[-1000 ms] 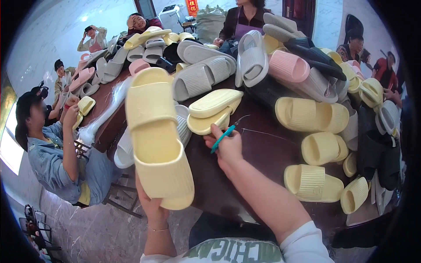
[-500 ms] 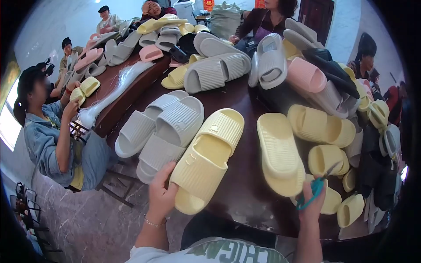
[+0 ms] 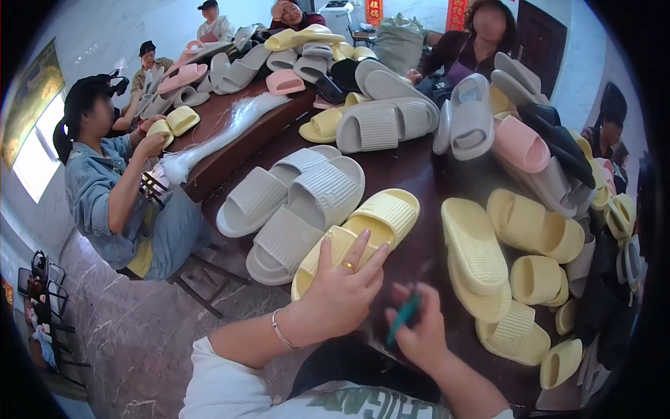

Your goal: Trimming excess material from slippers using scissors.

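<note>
My left hand point(image 3: 338, 297) lies across a pair of pale yellow slippers point(image 3: 392, 209) at the table's near edge. Its fingers are spread over the ribbed strap and foot opening, covering part of the pair. Close by on the right, my right hand point(image 3: 424, 334) is closed around teal-handled scissors point(image 3: 405, 318), blurred by motion, with the blades not clear. Beside the yellow pair on its left are two pairs of grey slippers point(image 3: 269, 255). Right of my hands, yellow slippers point(image 3: 474, 244) lie stacked sole up.
Grey, pink, black and yellow slippers point(image 3: 387, 126) heap along the far side and right of the dark red table point(image 3: 412, 258). A bundle of clear plastic strips point(image 3: 223, 136) lies at left. A co-worker point(image 3: 115, 188) sits there holding yellow slippers; other people sit farther off.
My left hand has moved from the near end of the yellow slippers to lie on top of them. My right hand has brought the scissors left, away from the yellow slippers on the right.
</note>
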The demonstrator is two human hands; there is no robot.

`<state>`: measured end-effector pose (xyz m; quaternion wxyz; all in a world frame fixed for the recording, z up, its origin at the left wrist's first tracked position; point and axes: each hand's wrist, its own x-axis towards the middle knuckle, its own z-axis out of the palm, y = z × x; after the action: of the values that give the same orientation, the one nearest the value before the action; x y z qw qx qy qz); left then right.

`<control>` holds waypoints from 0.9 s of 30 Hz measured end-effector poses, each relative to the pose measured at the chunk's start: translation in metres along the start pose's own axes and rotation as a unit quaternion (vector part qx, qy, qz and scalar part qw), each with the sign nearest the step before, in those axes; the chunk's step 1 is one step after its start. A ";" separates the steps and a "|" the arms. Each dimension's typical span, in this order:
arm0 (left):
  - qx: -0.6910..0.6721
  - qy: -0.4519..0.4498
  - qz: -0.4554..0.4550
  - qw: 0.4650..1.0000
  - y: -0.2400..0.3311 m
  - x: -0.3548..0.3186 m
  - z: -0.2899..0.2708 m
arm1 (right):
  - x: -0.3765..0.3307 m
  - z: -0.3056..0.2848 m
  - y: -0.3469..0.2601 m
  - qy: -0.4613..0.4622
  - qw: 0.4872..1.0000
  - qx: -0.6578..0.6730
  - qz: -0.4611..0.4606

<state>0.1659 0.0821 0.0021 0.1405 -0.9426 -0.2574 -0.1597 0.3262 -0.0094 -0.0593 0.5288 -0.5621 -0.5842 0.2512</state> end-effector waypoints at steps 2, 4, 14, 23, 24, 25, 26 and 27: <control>-0.014 0.005 -0.001 1.000 -0.001 -0.004 0.001 | 0.031 0.017 0.019 0.035 0.999 -0.006 0.027; -0.019 0.005 -0.003 1.000 -0.007 -0.012 0.002 | 0.053 0.034 0.028 0.066 0.996 -0.010 0.057; -0.013 0.013 -0.104 0.994 -0.072 -0.020 0.009 | 0.113 0.107 0.024 0.027 0.998 -0.006 0.065; 0.003 0.020 -0.095 0.995 -0.058 -0.016 0.009 | 0.044 0.014 -0.040 -0.148 0.989 -0.021 -0.001; 0.017 0.040 -0.090 0.995 -0.050 -0.014 0.010 | 0.032 -0.004 -0.041 -0.121 0.988 -0.083 -0.058; 0.031 0.061 -0.086 0.994 -0.042 -0.010 0.012 | 0.021 -0.023 -0.042 -0.093 0.979 -0.144 -0.115; 0.031 0.060 -0.087 0.994 -0.033 -0.006 0.015 | 0.014 -0.044 -0.048 -0.057 0.966 -0.220 -0.125; -0.091 0.064 -0.058 0.992 -0.021 -0.001 0.019 | 0.010 -0.064 -0.053 -0.021 0.946 -0.294 -0.134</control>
<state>0.1586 0.1057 -0.0118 0.0605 -0.9230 -0.2862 -0.2501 0.3653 -0.0327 0.0109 0.3564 -0.6036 -0.7131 0.0068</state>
